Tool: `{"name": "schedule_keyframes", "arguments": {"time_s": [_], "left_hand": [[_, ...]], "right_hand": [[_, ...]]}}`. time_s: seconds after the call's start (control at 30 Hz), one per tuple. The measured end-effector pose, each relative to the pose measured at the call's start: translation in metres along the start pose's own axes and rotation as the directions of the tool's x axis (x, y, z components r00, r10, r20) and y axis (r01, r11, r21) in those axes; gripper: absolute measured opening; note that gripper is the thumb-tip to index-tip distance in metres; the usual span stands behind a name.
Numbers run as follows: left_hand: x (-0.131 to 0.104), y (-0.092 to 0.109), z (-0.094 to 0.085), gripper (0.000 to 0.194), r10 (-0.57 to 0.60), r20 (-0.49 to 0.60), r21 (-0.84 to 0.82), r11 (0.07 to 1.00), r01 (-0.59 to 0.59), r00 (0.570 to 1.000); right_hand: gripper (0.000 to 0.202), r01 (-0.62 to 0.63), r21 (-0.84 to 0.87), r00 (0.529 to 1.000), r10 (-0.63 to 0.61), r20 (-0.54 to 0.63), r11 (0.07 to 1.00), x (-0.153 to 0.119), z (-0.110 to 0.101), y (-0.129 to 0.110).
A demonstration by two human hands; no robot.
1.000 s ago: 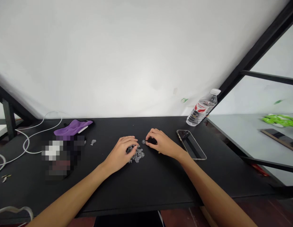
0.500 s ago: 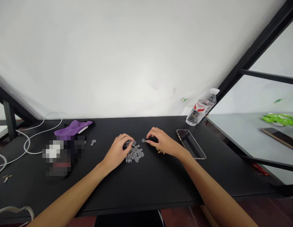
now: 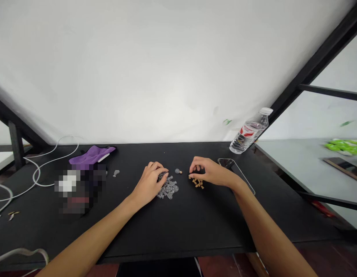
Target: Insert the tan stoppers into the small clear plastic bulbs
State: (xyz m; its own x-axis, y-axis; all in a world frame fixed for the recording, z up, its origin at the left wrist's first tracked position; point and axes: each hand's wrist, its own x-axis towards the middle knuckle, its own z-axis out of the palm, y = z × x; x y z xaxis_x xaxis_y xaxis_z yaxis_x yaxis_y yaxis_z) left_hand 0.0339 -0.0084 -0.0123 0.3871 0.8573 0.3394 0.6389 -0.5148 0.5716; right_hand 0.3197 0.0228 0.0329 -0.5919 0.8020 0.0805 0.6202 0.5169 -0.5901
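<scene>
Left hand (image 3: 151, 181) curls loosely on the glass vial pile (image 3: 167, 188), right hand (image 3: 210, 172) pinches over the corks (image 3: 198, 182) beside it; best pick one cork cleanly, steady one vial upright.

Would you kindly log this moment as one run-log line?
left hand: on glass vials | right hand: over corks | corked vial: lies between

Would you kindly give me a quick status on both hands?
Left hand on clear vial pile. Right hand over small corks. Corked vial lies between them. Phone beside right wrist.
</scene>
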Motion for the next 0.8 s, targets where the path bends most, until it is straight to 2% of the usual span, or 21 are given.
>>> {"name": "schedule_keyframes", "arguments": {"time_s": [0.13, 0.2, 0.37, 0.47, 0.53, 0.63, 0.7, 0.8], "left_hand": [[0.001, 0.000, 0.002, 0.015, -0.038, -0.004, 0.001, 0.999, 0.038, 0.999], [0.002, 0.000, 0.003, 0.011, -0.042, -0.007, -0.010, 0.999, 0.042, 0.999], [0.002, 0.004, -0.001, 0.005, -0.026, -0.081, -0.089, 0.996, 0.019, 0.996], [0.003, 0.011, -0.006, 0.005, -0.089, -0.156, -0.245, 0.968, 0.049, 0.984], [0.003, 0.015, -0.008, 0.010, -0.168, -0.154, -0.432, 0.898, 0.086, 0.974], [0.001, 0.021, -0.009, 0.017, -0.232, -0.073, -0.674, 0.728, 0.123, 0.970], [0.000, 0.024, -0.009, 0.019, -0.242, -0.026, -0.757, 0.638, 0.139, 0.970], [-0.001, 0.028, -0.010, 0.021, -0.239, 0.023, -0.820, 0.551, 0.155, 0.971]], "right_hand": [[0.016, 0.006, 0.004, 0.996, -0.007, 0.084, 1.000, 0.002, 0.006, 0.000], [0.014, 0.024, 0.017, 0.996, -0.025, 0.090, 1.000, 0.003, 0.007, -0.001], [0.015, 0.042, 0.131, 0.999, -0.039, -0.021, 0.991, 0.004, 0.005, -0.011], [0.018, 0.021, 0.290, 0.997, 0.000, -0.074, 0.957, 0.006, 0.009, -0.019], [0.020, 0.044, 0.402, 0.995, -0.004, -0.100, 0.915, 0.008, 0.015, -0.024], [0.022, 0.095, 0.512, 0.988, -0.017, -0.155, 0.854, 0.010, 0.025, -0.033], [0.022, 0.120, 0.534, 0.982, -0.021, -0.187, 0.837, 0.011, 0.031, -0.037], [0.018, 0.153, 0.512, 0.974, -0.042, -0.222, 0.845, 0.011, 0.035, -0.042]]}}
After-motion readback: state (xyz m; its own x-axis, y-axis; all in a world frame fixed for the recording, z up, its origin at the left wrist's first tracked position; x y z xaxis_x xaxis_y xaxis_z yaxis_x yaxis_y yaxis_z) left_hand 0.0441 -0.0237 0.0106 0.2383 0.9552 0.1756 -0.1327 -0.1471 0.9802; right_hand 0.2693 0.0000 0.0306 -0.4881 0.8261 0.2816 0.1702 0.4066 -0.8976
